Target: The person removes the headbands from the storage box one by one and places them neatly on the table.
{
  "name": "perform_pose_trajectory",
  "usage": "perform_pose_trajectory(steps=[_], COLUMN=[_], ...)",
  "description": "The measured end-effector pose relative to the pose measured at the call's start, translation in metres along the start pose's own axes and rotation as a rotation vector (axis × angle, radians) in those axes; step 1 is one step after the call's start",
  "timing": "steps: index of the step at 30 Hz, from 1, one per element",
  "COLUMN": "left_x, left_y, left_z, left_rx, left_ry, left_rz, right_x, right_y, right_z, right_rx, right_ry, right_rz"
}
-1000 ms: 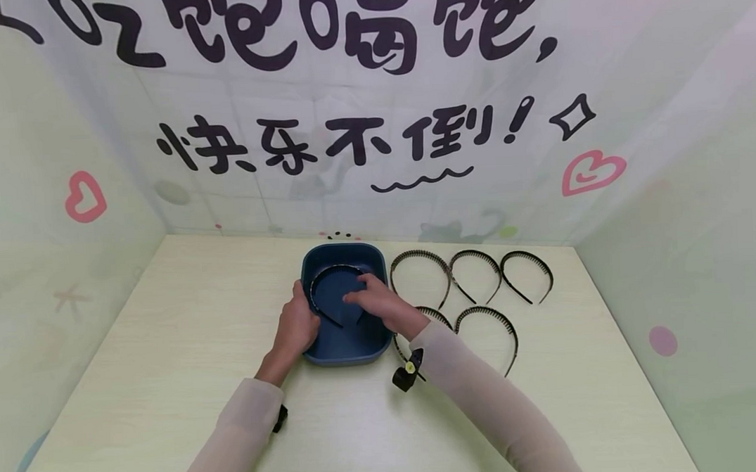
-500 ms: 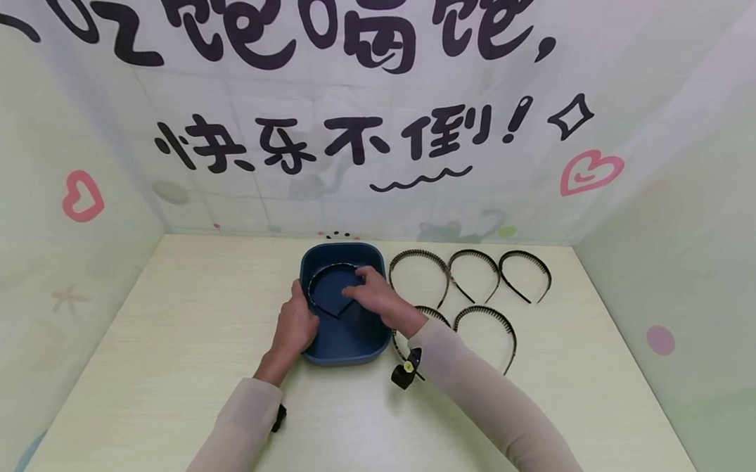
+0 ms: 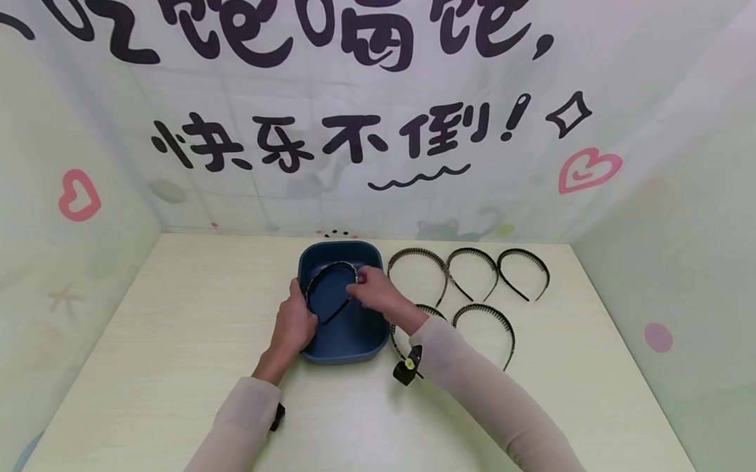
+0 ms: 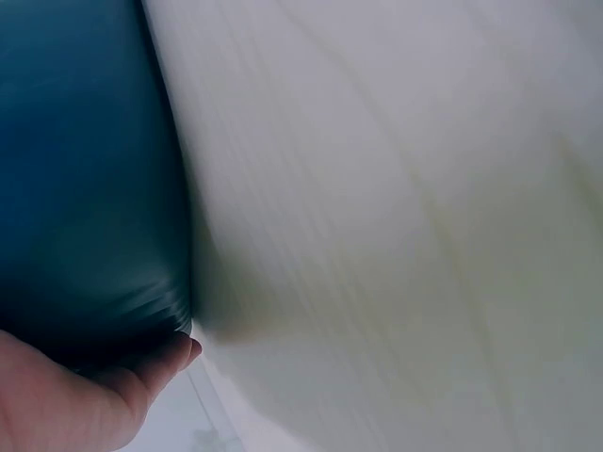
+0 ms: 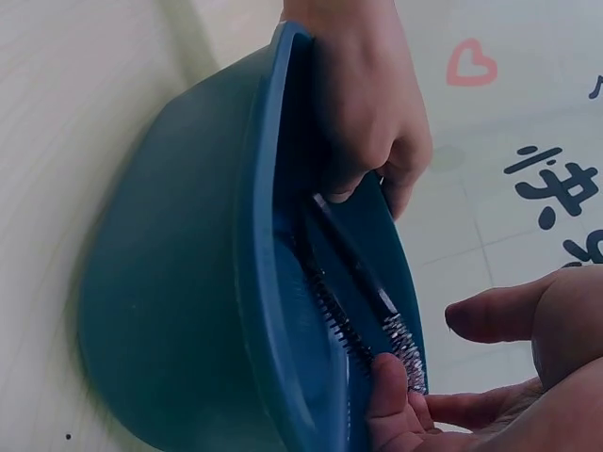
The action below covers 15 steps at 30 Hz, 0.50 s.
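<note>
A deep blue plastic bin [image 3: 345, 349] stands on the table near the back wall. My left hand [image 3: 295, 323] grips its left side, thumb over the rim and fingers along the outside. In the left wrist view, that hand [image 4: 85, 400] lies against the bin's outer wall. Inside the bin, a dark toothed headband [image 3: 331, 265] is held raised and tilted, its patterned arc toward the back. My right hand [image 3: 380, 291] pinches its right side. The right wrist view shows the right fingers [image 5: 388, 386] at the headband's patterned part and the comb teeth along its inner edge.
Right of the bin, several toothed headbands lie in two rows, among them a back-left one [image 3: 417, 250], a back-right one [image 3: 524, 251] and a front one [image 3: 482, 307]. My right forearm [image 3: 473, 394] passes over the front row. A printed wall [image 3: 326, 217] closes the back.
The headband in the bin has turned and lifted at its free ends, tilting toward the right hand. The right fingers have closed in on it. The left hand keeps its hold on the bin.
</note>
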State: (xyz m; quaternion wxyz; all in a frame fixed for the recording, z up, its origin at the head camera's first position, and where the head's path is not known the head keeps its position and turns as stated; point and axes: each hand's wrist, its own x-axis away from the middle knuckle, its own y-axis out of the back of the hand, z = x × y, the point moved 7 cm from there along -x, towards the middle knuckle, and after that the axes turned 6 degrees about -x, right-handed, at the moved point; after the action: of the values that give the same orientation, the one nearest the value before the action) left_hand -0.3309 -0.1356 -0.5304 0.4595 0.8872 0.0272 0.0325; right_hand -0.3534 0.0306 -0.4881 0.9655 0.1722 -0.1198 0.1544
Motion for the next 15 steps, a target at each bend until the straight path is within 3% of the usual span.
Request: perform_pose_trajectory(steps=[10, 15], left_x=[0.0003, 0.0013], left_y=[0.0002, 0.0016], left_z=[0.0009, -0.0003], left_rx=[0.009, 0.008], left_ry=[0.008, 0.010], left_rz=[0.008, 0.009], right_x=[-0.0024, -0.0012], right_y=[0.0065, 0.0096], right_z=[0.0025, 0.0030], right_rx=[0.070, 0.042], right_ry=[0.072, 0.102], right_rz=[-0.132, -0.169])
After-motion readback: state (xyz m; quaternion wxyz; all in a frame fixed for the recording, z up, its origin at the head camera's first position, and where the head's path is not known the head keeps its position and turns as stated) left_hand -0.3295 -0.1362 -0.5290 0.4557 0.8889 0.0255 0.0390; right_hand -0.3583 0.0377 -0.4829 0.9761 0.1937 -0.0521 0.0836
